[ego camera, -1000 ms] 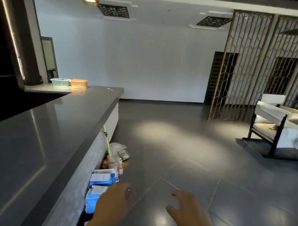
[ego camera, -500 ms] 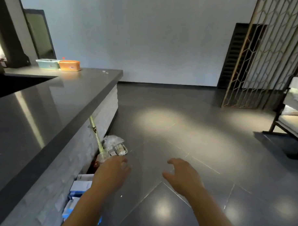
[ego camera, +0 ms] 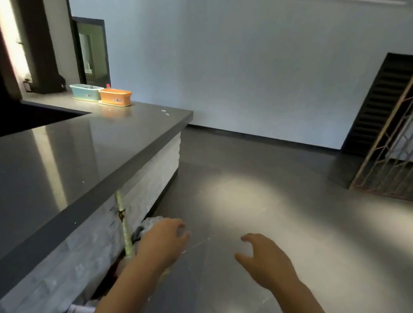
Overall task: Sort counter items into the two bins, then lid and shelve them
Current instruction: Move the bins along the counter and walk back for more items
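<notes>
A teal bin (ego camera: 85, 92) and an orange bin (ego camera: 115, 97) stand side by side at the far end of the dark grey counter (ego camera: 67, 151). A red tip shows just behind the orange bin. A few small white bits (ego camera: 165, 112) lie near the counter's far corner. My left hand (ego camera: 163, 242) and my right hand (ego camera: 266, 259) hang in front of me over the floor, fingers loosely spread, holding nothing. Both are far from the bins.
A pale green pole (ego camera: 124, 226) leans against the counter's stone front, with a plastic bag (ego camera: 151, 222) on the floor beside it. A metal lattice screen (ego camera: 393, 148) stands at the right. Glossy grey floor stretches ahead to the white wall.
The view has advanced along the counter, so the bins look nearer. Both hands have risen in the frame. The blue boxes on the floor have dropped out of sight.
</notes>
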